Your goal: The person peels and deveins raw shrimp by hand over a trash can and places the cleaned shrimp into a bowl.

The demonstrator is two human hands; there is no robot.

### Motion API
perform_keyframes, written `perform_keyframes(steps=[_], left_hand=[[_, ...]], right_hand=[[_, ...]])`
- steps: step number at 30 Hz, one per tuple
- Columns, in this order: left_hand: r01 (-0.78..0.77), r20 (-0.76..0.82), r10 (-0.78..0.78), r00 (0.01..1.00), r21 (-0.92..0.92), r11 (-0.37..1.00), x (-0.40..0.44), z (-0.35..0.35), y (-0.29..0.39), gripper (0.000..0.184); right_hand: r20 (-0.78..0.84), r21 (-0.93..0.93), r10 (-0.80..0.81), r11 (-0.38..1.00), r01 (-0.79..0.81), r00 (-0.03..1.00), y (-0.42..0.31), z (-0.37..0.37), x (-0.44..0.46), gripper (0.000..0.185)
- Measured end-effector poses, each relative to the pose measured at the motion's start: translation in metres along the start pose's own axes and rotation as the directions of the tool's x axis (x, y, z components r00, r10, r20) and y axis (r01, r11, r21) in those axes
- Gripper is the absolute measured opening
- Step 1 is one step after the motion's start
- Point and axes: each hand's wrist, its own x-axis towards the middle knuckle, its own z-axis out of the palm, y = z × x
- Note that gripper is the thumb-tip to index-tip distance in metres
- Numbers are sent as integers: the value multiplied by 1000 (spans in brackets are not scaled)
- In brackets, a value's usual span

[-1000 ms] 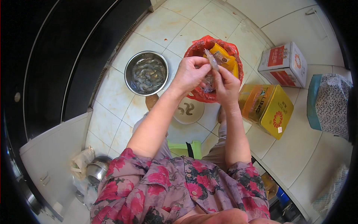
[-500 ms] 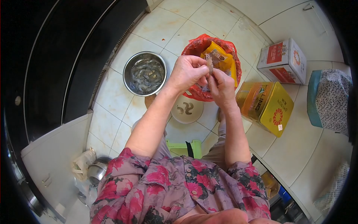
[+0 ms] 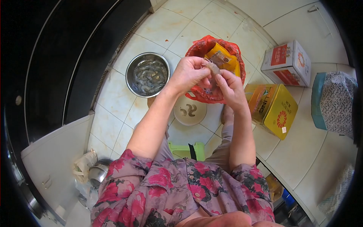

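A greyish shrimp [image 3: 213, 68] is held between my two hands, above the bin lined with a red plastic bag [image 3: 237, 51]. My left hand [image 3: 188, 74] pinches its head end, fingers closed. At the other end, my right hand [image 3: 232, 87] grips the body between thumb and fingers. Below my hands a white bowl [image 3: 194, 120] stands on the floor with a few shrimp pieces [image 3: 190, 109] in it. To the left is a steel bowl [image 3: 129, 78] full of whole shrimp [image 3: 150, 75] in liquid.
A yellow packet [image 3: 223, 56] lies inside the lined bin. On the right stand a yellow tin [image 3: 281, 113] and a red-and-white carton [image 3: 289, 62]. A green stool [image 3: 181, 150] is between my legs. Steel pots [image 3: 99, 172] and bags sit at lower left by the cabinet.
My right hand has moved slightly right and turned, and the shrimp has tilted from near upright to a slant. My left hand is almost in the same place.
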Motion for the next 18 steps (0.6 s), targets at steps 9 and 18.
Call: perform_keyframes(steps=[9, 18], left_hand=[[-25, 5, 26, 1000, -50, 998, 0, 0, 0, 15], [-82, -95, 91, 991, 91, 992, 1, 9, -3, 12]], right_hand=[[-11, -140, -116, 984, 114, 993, 4, 6, 2, 11], [-132, -312, -206, 937, 156, 970, 4, 16, 3, 16]])
